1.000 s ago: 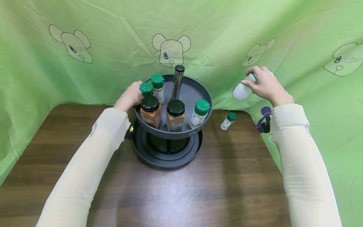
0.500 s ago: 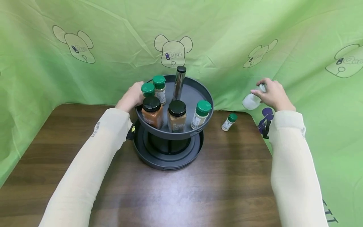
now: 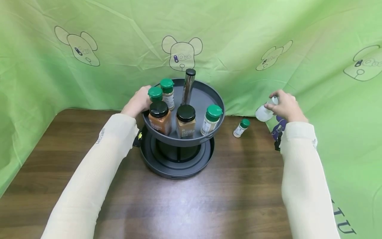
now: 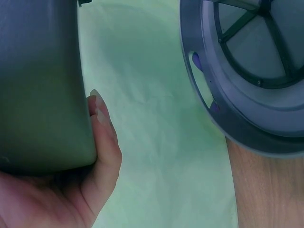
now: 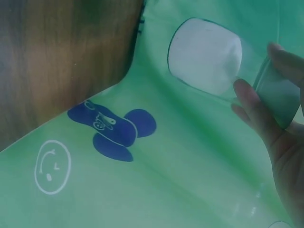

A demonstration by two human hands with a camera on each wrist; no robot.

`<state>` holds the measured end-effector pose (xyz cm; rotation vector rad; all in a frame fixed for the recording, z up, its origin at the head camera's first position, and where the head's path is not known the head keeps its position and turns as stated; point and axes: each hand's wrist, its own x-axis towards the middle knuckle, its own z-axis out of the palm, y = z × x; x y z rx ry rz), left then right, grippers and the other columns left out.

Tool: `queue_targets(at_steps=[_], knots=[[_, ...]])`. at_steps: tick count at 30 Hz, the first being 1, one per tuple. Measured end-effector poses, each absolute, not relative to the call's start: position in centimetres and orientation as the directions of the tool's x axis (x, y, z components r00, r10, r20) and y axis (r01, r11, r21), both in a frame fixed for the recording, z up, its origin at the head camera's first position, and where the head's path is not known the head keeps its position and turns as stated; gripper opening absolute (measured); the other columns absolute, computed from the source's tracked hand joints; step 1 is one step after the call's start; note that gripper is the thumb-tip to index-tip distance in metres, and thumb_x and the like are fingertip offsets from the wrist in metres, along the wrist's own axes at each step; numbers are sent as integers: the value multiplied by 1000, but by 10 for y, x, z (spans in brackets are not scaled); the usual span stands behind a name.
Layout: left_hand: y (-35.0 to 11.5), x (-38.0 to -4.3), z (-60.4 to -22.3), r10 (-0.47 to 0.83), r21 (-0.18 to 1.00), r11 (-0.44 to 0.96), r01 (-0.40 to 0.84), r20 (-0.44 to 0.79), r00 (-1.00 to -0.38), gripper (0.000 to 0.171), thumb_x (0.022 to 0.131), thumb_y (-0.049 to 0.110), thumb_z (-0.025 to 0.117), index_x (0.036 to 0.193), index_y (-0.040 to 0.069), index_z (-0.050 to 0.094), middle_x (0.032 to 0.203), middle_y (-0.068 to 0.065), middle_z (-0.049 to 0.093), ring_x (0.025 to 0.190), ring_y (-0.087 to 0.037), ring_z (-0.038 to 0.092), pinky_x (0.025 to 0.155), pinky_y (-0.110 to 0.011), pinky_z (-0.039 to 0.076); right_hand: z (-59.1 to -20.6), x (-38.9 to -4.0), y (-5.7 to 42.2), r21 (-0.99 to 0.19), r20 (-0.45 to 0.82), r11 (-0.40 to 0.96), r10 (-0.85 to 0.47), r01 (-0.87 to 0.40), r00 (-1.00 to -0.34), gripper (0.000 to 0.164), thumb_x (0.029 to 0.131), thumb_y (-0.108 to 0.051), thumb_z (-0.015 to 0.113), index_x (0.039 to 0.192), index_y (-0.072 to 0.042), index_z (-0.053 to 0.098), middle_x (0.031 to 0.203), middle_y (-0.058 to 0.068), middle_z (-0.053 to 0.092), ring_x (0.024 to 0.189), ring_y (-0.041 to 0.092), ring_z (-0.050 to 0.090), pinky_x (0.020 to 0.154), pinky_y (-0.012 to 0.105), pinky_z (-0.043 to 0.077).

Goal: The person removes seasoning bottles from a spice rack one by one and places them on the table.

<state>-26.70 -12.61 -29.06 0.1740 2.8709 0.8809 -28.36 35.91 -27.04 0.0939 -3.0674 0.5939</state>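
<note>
My left hand (image 3: 138,102) grips the left side of the upper tray (image 3: 204,93) of a grey two-tier turntable. Green-capped spice jars (image 3: 167,94) hide its fingertips in the head view. In the left wrist view, its curled fingers (image 4: 107,142) lie against a broad dark grey surface (image 4: 42,95). Out at the right, my right hand (image 3: 286,105) holds a clear jar of white powder (image 3: 264,113) by its capped end, tilted in the air. In the right wrist view, thumb and fingers pinch the pale greenish cap (image 5: 280,92), with the powder end pointing away.
Orange and brown black-lidded jars (image 3: 160,122) and another green-capped jar (image 3: 211,119) stand on the upper tray around a metal post (image 3: 188,88). Below is the lower tray (image 3: 177,172). A small green-capped jar (image 3: 240,128) is on the wooden table (image 3: 238,186). Green cloth (image 3: 125,39) surrounds the table.
My right hand, carrying the powder jar, has moved lower and slightly right, toward the table's right back corner. The left hand has stayed at the tray, and the other jars have not moved.
</note>
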Motion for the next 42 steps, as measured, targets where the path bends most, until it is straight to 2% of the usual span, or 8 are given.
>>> queue_targets(at_steps=[5, 13, 21, 29, 33, 36, 38, 42], knots=[[-127, -268, -292, 163, 556, 826, 93, -78, -984, 28, 96, 15, 45, 114, -6, 48, 120, -27, 52, 112, -43, 52, 102, -56, 44, -282, -284, 359, -350, -37, 935, -77, -59, -996, 49, 94, -16, 61, 133, 8, 41, 119, 40, 52, 82, 40, 67, 63, 39, 56], [-128, -268, -294, 153, 551, 831, 80, -88, -984, 32, 97, 20, 48, 114, -6, 48, 120, -28, 52, 113, -44, 52, 103, -57, 43, -298, -287, 357, -280, -76, 956, -113, -88, -991, 47, 94, -17, 59, 132, 4, 42, 121, 39, 50, 105, 52, 52, 84, 60, 49], [-128, -269, -296, 152, 558, 825, 84, -76, -986, 27, 95, 18, 47, 109, -5, 48, 117, -27, 52, 109, -42, 52, 100, -56, 45, -303, -286, 360, -253, -85, 964, -113, -88, -990, 45, 94, -17, 59, 131, 5, 42, 121, 40, 49, 105, 55, 53, 83, 62, 49], [-125, -271, -298, 167, 548, 831, 99, -76, -983, 33, 95, 22, 50, 112, -6, 49, 119, -27, 53, 114, -43, 53, 103, -56, 43, -311, -282, 362, -185, -126, 978, -116, -92, -985, 44, 98, -23, 57, 131, 1, 40, 122, 41, 48, 103, 59, 54, 82, 65, 49], [-124, -270, -295, 170, 548, 830, 102, -75, -983, 34, 96, 21, 48, 115, -7, 49, 121, -28, 53, 114, -43, 52, 104, -55, 43, -318, -282, 366, -149, -141, 982, -138, -117, -980, 43, 98, -27, 58, 128, 0, 43, 120, 39, 52, 98, 55, 57, 76, 61, 49], [-125, -268, -293, 166, 547, 831, 99, -73, -983, 27, 96, 14, 44, 113, -7, 48, 119, -28, 53, 112, -42, 52, 102, -56, 44, -324, -284, 365, -150, -155, 982, -142, -118, -978, 45, 97, -28, 60, 127, 0, 45, 119, 38, 54, 93, 50, 59, 72, 55, 50], [-126, -267, -292, 162, 547, 832, 97, -71, -984, 23, 96, 10, 41, 111, -6, 47, 117, -28, 52, 109, -42, 52, 100, -55, 44, -328, -285, 364, -151, -161, 981, -143, -119, -977, 46, 96, -29, 62, 127, 1, 46, 119, 39, 53, 94, 50, 58, 73, 55, 50], [-127, -267, -293, 166, 553, 827, 102, -66, -984, 20, 95, 7, 39, 108, -5, 47, 113, -27, 52, 104, -40, 51, 98, -55, 45, -335, -286, 363, -148, -157, 982, -141, -118, -977, 47, 93, -27, 67, 126, 0, 47, 120, 39, 53, 102, 56, 54, 81, 62, 46]])
